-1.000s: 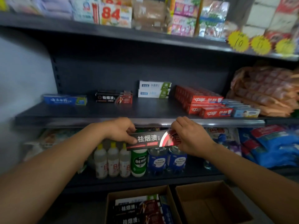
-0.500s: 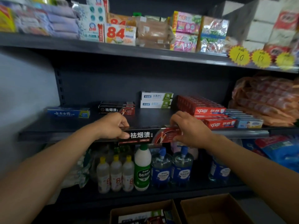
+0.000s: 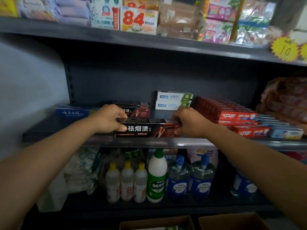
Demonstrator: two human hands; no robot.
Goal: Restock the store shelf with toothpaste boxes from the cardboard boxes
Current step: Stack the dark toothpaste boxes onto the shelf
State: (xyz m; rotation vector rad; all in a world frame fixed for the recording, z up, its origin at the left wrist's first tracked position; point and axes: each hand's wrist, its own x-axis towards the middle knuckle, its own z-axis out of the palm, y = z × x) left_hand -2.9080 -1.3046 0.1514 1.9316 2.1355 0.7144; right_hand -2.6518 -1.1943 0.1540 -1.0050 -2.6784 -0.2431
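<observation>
Two hands, my left hand (image 3: 108,119) and right hand (image 3: 191,123), grip one black toothpaste box (image 3: 146,128) by its ends at the middle shelf (image 3: 49,131) front edge; two cardboard boxes (image 3: 157,223) sit below.

One head-worn wide view looks forward and slightly down, close to the middle shelf (image 3: 66,130); the upper shelf (image 3: 149,40) runs overhead; cardboard boxes (image 3: 156,223) edge the bottom.
</observation>
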